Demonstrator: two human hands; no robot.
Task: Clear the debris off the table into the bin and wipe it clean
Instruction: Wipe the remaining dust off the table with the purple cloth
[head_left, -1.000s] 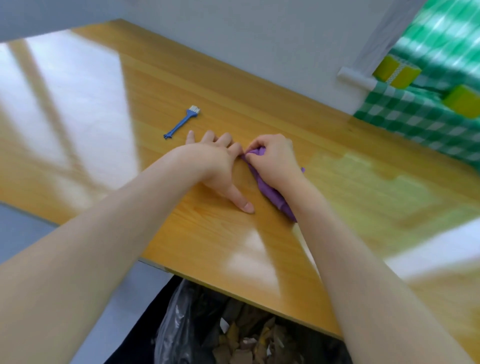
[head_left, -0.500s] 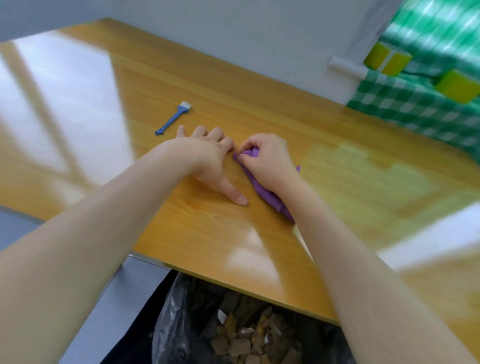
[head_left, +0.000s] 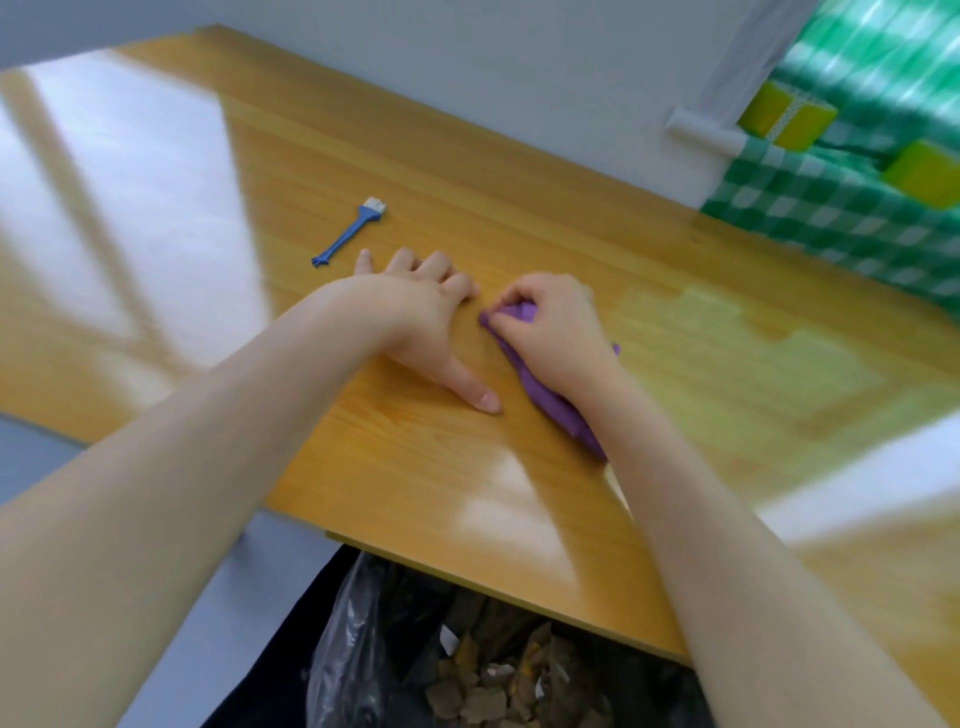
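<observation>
Done: debris (head_left: 483, 686) in bin (head_left: 363, 649) below my wrists; none visible on desk (head_left: 519, 208). My right hand (head_left: 556, 332) pinches purple cloth (head_left: 556, 410) under palm; my left hand (head_left: 415, 312) rests empty just beside. Wiping looks unfinished.

The person's left hand (head_left: 415, 312) and right hand (head_left: 556, 332) were bare, and both forearms (head_left: 218, 467) ran uncovered to the lower edges of the view. The left thumbnail (head_left: 489, 400) was short and plain. Whether the dark shape (head_left: 260, 675) between the arms was clothing could not be told.
</observation>
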